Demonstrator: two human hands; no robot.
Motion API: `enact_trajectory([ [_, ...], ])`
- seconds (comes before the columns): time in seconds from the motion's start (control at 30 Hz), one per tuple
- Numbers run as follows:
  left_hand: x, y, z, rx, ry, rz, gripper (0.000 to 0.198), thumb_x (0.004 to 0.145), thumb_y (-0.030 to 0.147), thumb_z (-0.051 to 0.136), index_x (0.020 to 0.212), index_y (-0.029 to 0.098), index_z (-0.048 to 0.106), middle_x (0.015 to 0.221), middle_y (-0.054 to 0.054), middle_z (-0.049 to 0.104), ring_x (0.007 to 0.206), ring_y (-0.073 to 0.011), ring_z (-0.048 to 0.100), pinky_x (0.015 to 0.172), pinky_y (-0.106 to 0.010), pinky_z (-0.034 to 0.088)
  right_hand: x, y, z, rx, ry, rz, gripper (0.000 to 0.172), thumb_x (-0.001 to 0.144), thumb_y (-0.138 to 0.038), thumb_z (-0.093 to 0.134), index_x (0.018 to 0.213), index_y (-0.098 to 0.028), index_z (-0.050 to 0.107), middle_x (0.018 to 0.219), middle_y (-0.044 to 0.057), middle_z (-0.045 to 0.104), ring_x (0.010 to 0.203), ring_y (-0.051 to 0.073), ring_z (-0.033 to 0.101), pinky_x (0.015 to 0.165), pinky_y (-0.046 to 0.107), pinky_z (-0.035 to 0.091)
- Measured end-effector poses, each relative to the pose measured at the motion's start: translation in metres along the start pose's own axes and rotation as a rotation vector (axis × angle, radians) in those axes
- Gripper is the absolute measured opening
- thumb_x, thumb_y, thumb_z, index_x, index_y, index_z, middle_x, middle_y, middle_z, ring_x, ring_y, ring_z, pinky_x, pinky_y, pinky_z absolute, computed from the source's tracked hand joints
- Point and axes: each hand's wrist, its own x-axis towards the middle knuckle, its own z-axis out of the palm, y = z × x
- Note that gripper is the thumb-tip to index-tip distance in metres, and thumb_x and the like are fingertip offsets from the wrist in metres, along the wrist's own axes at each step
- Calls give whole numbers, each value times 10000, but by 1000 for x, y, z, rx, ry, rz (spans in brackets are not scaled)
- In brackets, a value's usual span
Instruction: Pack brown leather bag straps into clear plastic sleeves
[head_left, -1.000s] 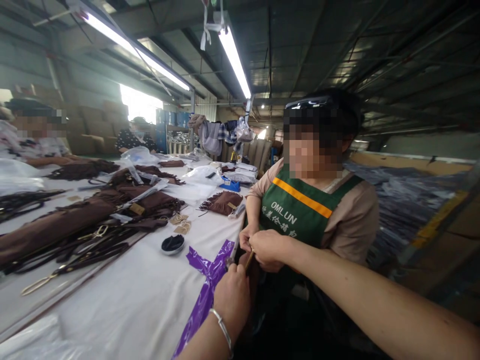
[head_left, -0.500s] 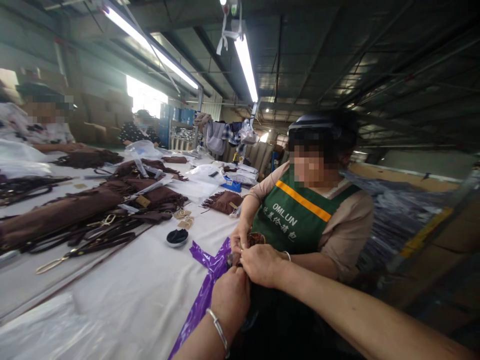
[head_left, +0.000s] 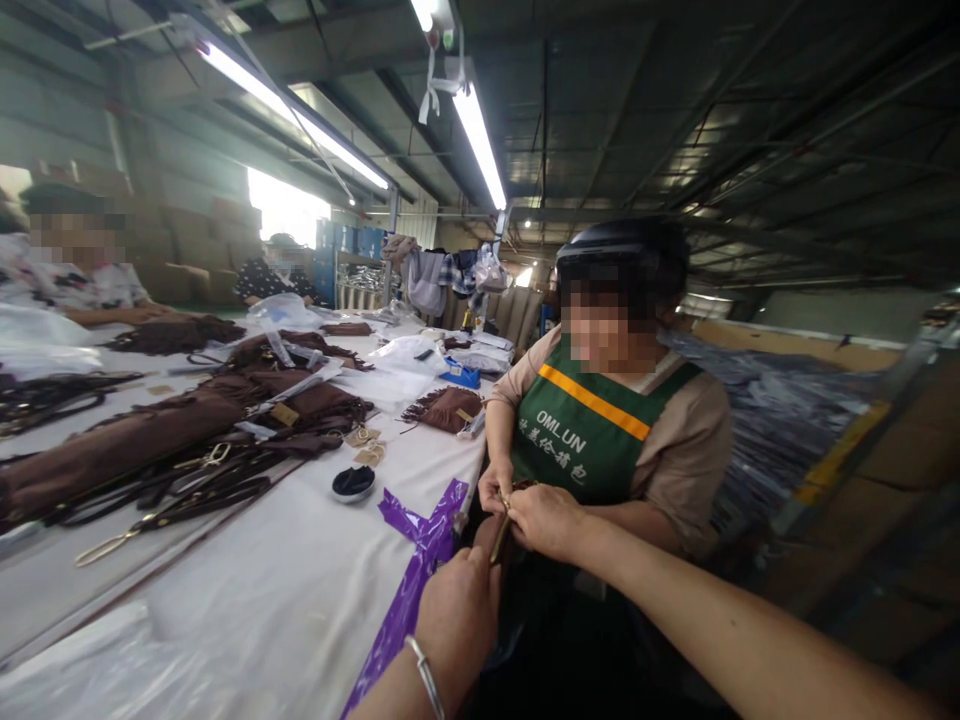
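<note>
In the head view my left hand [head_left: 459, 600] is closed, its thumb and fingers pinching the near end of a brown zippered piece [head_left: 487, 532]. A gold-coloured strip that looks like its zipper [head_left: 501, 538] runs between my two hands. My right hand [head_left: 549, 520] is closed at the far end, fingertips pinched on that strip; its exact grip is partly hidden. Touching or very near my right fingertips is a co-worker's hand [head_left: 495, 486]. The lower part of the brown piece is lost in shadow. Left of my hands, purple glossy tape [head_left: 420, 570] lies along the table edge.
A co-worker in a green apron [head_left: 577, 420] sits close opposite. On the white table [head_left: 300, 560] are a small bowl with dark pieces [head_left: 353, 485], tags [head_left: 366, 445], a fringed brown bag [head_left: 444, 408], a blue tool [head_left: 460, 372] and piled brown bags with straps [head_left: 135, 440].
My hands have moved slightly apart, the right one outward, baring the brown piece and its gold-coloured strip. The co-worker's hand has shifted along with it. The view has turned slightly.
</note>
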Motion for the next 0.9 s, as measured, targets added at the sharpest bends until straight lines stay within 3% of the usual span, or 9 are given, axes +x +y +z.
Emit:
enact_trajectory([
  [0.13, -3, 11, 0, 8, -49, -1, 272, 936, 239, 389, 1114, 207, 593, 837, -46, 675, 720, -184, 664, 578, -262, 372, -6, 4, 1, -9, -1, 23, 270, 908, -322, 478, 964, -164, 691, 941, 136, 737, 907, 257, 704, 777, 318, 510],
  [0.33, -8, 19, 0, -2, -61, -1, 264, 946, 258, 379, 926, 181, 631, 877, -64, 674, 759, -193, 671, 621, -272, 415, -19, 6, 3, -37, 78, 24, 273, 935, -291, 418, 985, -196, 669, 880, 99, 741, 819, 267, 719, 679, 330, 519],
  [0.53, -16, 19, 0, -36, -105, 21, 257, 937, 223, 367, 956, 188, 621, 896, -63, 682, 784, -207, 679, 649, -284, 453, -36, -16, 12, -105, 90, 24, 250, 880, -160, 450, 913, -128, 696, 836, 154, 727, 794, 306, 708, 665, 371, 515],
  [0.73, -32, 19, 7, -53, -73, 71, 246, 935, 230, 379, 888, 199, 619, 908, -61, 677, 812, -198, 664, 696, -279, 479, -62, -32, 20, -10, 146, 27, 284, 914, -132, 401, 869, -155, 681, 854, 107, 722, 791, 250, 702, 614, 296, 496],
  [0.9, -29, 15, 1, -45, -70, 95, 259, 925, 221, 398, 1021, 216, 638, 955, -61, 692, 822, -191, 676, 704, -270, 499, -65, -28, 23, -4, 204, 111, 276, 933, -133, 399, 892, -165, 670, 857, 97, 725, 786, 224, 702, 613, 271, 481],
])
